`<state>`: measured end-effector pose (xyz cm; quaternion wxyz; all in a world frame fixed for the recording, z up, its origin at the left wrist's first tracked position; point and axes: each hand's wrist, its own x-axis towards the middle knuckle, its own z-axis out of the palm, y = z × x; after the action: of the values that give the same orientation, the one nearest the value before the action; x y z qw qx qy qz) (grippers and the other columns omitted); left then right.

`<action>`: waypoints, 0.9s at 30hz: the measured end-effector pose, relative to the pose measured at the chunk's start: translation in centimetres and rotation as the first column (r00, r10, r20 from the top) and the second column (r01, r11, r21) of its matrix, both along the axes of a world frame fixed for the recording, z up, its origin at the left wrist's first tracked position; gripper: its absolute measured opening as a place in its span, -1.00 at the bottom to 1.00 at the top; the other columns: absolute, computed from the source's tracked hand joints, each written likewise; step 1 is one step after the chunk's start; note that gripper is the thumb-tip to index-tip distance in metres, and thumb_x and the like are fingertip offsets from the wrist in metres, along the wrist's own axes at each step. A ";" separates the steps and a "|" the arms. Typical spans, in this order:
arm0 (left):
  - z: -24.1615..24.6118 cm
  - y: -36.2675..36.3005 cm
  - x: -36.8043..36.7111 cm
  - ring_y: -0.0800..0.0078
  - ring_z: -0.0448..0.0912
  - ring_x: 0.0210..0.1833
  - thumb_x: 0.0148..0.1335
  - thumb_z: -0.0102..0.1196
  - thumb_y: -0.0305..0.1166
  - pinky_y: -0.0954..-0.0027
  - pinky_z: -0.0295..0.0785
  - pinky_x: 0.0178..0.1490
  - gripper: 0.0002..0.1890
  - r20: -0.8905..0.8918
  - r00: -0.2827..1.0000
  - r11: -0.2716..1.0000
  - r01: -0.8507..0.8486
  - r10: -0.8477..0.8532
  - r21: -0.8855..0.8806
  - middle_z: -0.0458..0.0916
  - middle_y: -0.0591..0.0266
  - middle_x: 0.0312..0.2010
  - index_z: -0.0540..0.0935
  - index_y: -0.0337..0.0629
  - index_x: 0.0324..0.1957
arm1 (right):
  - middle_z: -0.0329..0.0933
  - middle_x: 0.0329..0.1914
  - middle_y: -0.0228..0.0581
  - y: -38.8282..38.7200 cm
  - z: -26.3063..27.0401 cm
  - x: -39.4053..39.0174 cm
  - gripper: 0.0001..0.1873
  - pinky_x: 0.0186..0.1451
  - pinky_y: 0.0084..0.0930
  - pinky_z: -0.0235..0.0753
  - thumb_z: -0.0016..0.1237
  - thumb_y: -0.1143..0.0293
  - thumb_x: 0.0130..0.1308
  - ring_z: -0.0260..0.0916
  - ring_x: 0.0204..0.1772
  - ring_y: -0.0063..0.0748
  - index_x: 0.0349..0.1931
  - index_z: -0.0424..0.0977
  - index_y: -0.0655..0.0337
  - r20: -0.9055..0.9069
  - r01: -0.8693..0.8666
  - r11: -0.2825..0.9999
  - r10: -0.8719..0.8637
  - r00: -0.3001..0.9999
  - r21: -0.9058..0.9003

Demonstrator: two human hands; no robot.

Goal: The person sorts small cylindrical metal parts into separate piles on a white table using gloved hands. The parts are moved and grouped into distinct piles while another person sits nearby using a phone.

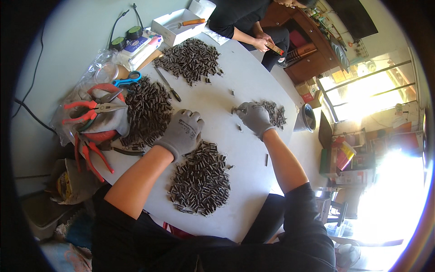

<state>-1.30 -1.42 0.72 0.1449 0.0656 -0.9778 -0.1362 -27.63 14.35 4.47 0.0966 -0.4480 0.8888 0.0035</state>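
Observation:
My left hand (183, 132), in a grey work glove, rests with curled fingers between a dark heap of small metal coil springs (146, 112) and a nearer spring heap (202, 180); whether it holds anything is hidden. My right hand (255, 117), gloved alike, has its fingertips at a single spring (233, 110), beside a small spring pile (277, 114). Whether the fingers grip that spring is not clear. Two loose springs, one (232, 92) above and one (240, 127) below, lie near this hand. A fourth, large heap (192, 59) lies farther back.
Red-handled pliers (97, 110) lie on a plastic bag at left, near blue scissors (127, 80). A thin dark-handled tool (168, 83) lies between heaps. A white box (178, 27) holds an orange-handled tool. A person (251, 30) sits beyond the table. A bucket (305, 118) stands right.

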 end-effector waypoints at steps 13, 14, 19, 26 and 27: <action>-0.2 -0.1 -0.1 0.17 0.62 0.04 0.23 0.22 -0.23 0.10 0.48 0.19 -0.75 0.022 1.000 1.000 0.008 -0.007 -0.003 0.65 0.11 -0.08 0.70 -0.12 -0.13 | 0.72 -0.21 -0.04 0.8 0.4 -0.7 -0.53 0.07 -0.12 0.59 0.08 -0.09 0.38 0.69 -0.09 -0.03 -0.12 0.73 0.16 0.035 0.083 0.979 -0.077 0.996 -0.188; -0.1 -0.1 -0.1 0.17 0.62 0.04 0.23 0.22 -0.23 0.10 0.48 0.19 -0.75 0.039 0.999 1.000 0.008 -0.008 0.004 0.65 0.11 -0.08 0.70 -0.12 -0.13 | 0.71 -0.15 -0.02 0.5 0.4 -0.7 -0.54 0.11 -0.12 0.58 0.09 -0.08 0.37 0.67 -0.03 -0.02 -0.12 0.73 0.15 -0.002 0.056 0.980 -0.057 0.998 -0.189; 0.3 0.0 0.0 0.16 0.62 0.03 0.24 0.22 -0.23 0.11 0.48 0.17 -0.76 0.003 1.000 1.000 0.002 -0.002 -0.017 0.65 0.11 -0.09 0.70 -0.12 -0.14 | 0.66 0.06 0.05 -2.1 -0.1 -0.3 -0.59 0.28 -0.08 0.50 0.12 -0.02 0.33 0.60 0.16 0.05 -0.11 0.76 0.11 -0.068 0.055 0.995 -0.060 0.996 -0.084; -0.3 -0.1 0.0 0.16 0.64 0.01 0.26 0.20 -0.25 0.12 0.48 0.16 -0.79 -0.007 1.000 1.000 -0.002 0.002 0.012 0.66 0.12 -0.11 0.71 -0.13 -0.19 | 0.65 0.04 0.03 -5.8 -0.7 2.2 -0.63 0.30 -0.05 0.49 0.10 0.00 0.33 0.55 0.18 0.10 -0.15 0.77 0.08 -0.105 -0.037 0.990 0.023 0.994 -0.135; -0.4 -0.1 0.0 0.14 0.62 0.00 0.24 0.20 -0.25 0.08 0.47 0.16 -0.80 -0.021 1.000 0.999 0.001 0.000 0.033 0.64 0.12 -0.13 0.69 -0.12 -0.20 | 0.66 0.03 0.01 -6.5 -0.7 2.4 -0.64 0.31 -0.05 0.48 0.08 0.01 0.34 0.56 0.17 0.12 -0.19 0.77 0.06 -0.110 -0.053 0.988 0.037 0.993 -0.146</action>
<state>-1.31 -1.49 0.32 0.1543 0.0665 -0.9738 -0.1532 -25.18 7.87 3.78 0.0150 -0.4730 0.8802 -0.0366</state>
